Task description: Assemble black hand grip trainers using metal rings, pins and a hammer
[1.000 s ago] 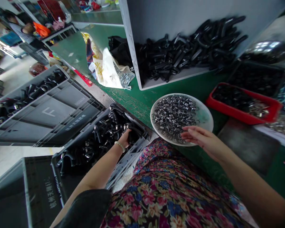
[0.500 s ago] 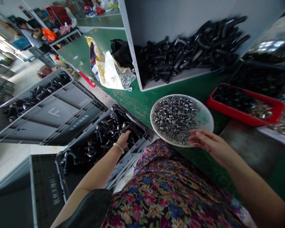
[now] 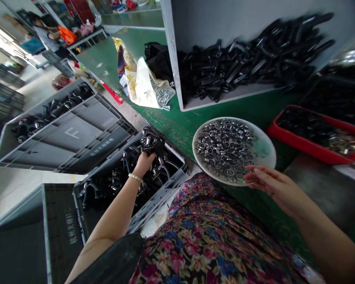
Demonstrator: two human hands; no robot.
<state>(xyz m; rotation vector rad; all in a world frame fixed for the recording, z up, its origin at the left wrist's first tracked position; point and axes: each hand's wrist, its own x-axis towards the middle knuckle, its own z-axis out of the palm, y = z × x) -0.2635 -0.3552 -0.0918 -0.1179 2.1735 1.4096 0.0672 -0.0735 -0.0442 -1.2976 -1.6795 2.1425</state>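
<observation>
My left hand [image 3: 145, 162], with a beaded bracelet at the wrist, is closed on a black part with shiny metal [image 3: 149, 142] over the open grey crate [image 3: 174, 178]. More such black parts lie in that crate. At the right rim of the white round tray [image 3: 268, 152], full of metal rings [image 3: 225, 146], is my right hand [image 3: 262, 178]. Its thumb and fingers are drawn together at the tips; whatever is between them is too small to make out.
A grey bin [image 3: 175, 63] of black parts stands on the green table [image 3: 177, 126]. Right of the tray is a red tray [image 3: 301, 144]. A bag of screws [image 3: 143, 88] lies behind; a tilted crate [image 3: 77, 136] stands left. Far left is a person [image 3: 47, 37].
My left hand has moved left and up within the crate, and a black part now shows in its grip. My right hand stays by the tray rim. The view has shifted slightly.
</observation>
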